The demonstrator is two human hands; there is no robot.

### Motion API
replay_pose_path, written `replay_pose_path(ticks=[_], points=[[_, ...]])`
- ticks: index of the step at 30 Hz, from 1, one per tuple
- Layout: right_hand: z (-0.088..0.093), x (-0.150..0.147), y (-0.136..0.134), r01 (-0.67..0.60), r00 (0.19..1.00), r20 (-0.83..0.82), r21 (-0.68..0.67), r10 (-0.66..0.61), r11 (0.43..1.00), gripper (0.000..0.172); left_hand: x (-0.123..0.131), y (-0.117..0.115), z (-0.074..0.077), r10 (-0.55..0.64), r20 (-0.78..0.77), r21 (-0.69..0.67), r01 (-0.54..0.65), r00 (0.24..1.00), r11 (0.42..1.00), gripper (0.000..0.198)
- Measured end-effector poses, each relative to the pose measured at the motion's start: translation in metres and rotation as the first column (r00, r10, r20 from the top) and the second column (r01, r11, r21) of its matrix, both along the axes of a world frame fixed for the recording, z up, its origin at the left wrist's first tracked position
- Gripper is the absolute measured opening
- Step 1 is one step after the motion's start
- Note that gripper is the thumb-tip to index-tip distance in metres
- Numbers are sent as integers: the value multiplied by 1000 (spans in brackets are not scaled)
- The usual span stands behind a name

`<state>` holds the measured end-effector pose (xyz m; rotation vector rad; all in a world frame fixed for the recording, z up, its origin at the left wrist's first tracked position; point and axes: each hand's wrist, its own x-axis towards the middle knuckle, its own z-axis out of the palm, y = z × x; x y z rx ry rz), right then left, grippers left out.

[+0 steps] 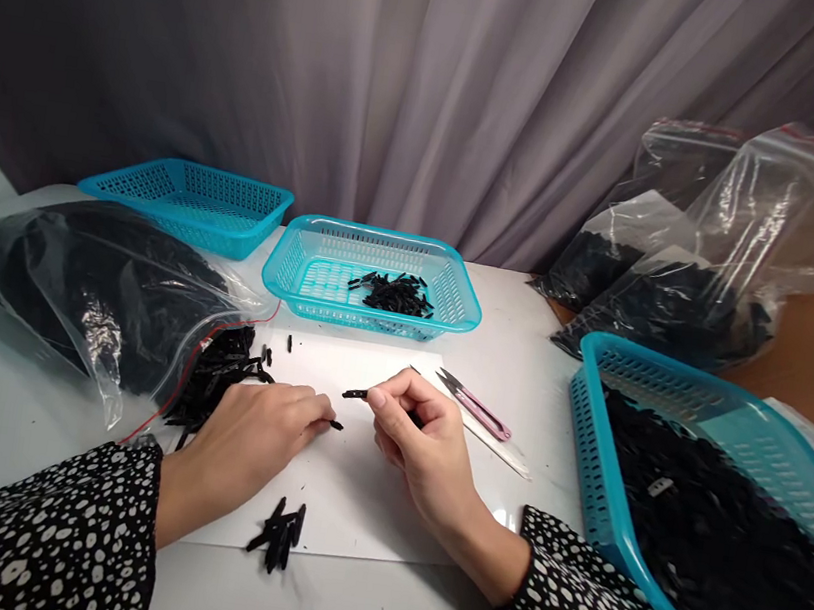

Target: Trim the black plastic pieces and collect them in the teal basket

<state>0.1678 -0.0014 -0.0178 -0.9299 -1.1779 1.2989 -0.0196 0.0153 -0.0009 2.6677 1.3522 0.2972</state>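
My right hand pinches a small black strip-shaped piece between thumb and forefinger, its tip pointing left. Something black also shows among its curled fingers. Just to the left, my left hand is closed, palm down, with the end of another small black piece poking out at its fingertips. Both hands are over a white sheet. Beyond my left hand, loose black pieces spill from the mouth of a clear zip bag. A small heap of black pieces lies at the sheet's near edge.
A blue basket at the back holds some black pieces; another blue basket stands to its left. Pink thread snips and a white pointed tool lie right. A large basket of black pieces and clear bags stand far right.
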Motion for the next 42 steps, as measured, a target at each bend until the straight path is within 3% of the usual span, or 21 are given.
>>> replay_pose_path(ticks=[3, 6, 9, 12, 15, 20, 36, 42], points=[[0, 0, -1, 3, 1000, 6, 4, -3, 1000, 31, 0, 1, 1, 74, 70, -84, -68, 995, 994, 11], [0, 0, -1, 16, 1000, 21, 8, -16, 1000, 30, 2, 0, 4, 201, 295, -265, -122, 934, 956, 7], [-1, 1, -1, 19, 999, 28, 26, -20, 999, 29, 6, -1, 10, 377, 561, -567, 11, 737, 823, 13], [-2, 1, -1, 6, 1000, 30, 62, -8, 998, 25, 9, -2, 16, 574, 640, -740, 210, 510, 639, 10], [-1, 1, -1, -6, 999, 50, 89, 1, 996, 22, 10, -3, 20, 623, 669, -741, 305, 405, 598, 15], [1, 1, -2, -16, 999, 46, 90, 12, 996, 20, 8, -5, 21, 575, 710, -701, 325, 406, 635, 17], [2, 1, -2, -12, 998, 58, 57, 8, 998, 25, 9, -7, 25, 572, 724, -689, 363, 386, 627, 17], [0, 2, -3, -8, 998, 56, 53, 5, 999, 23, 11, -9, 25, 541, 724, -683, 341, 427, 646, 15]])
